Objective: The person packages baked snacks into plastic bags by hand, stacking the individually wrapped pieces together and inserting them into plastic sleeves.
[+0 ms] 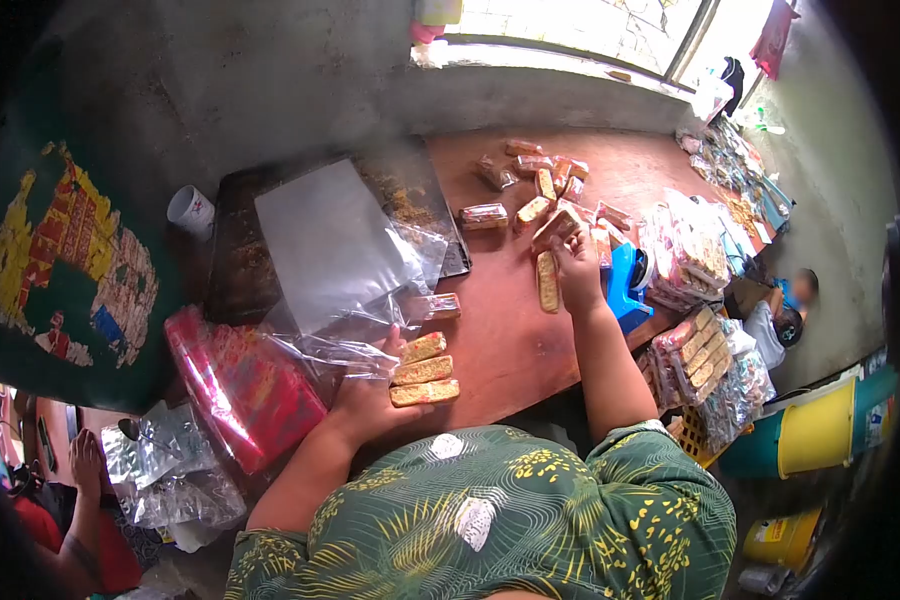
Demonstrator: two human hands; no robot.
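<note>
Snack bars (422, 369), three in a row, golden and grainy, sit gripped in my left hand (363, 402), long axes crosswise to my body; finger placement is only partly visible beside clear plastic film (330, 352). Forward and right, a smooth blue tape dispenser (625, 290) stands beside my right hand (577, 262), which pinches a single bar (551, 230) held obliquely. Loose glossy-wrapped bars (544, 184), oblong, lie just beyond on the brown table (520, 350), nearer the right hand.
</note>
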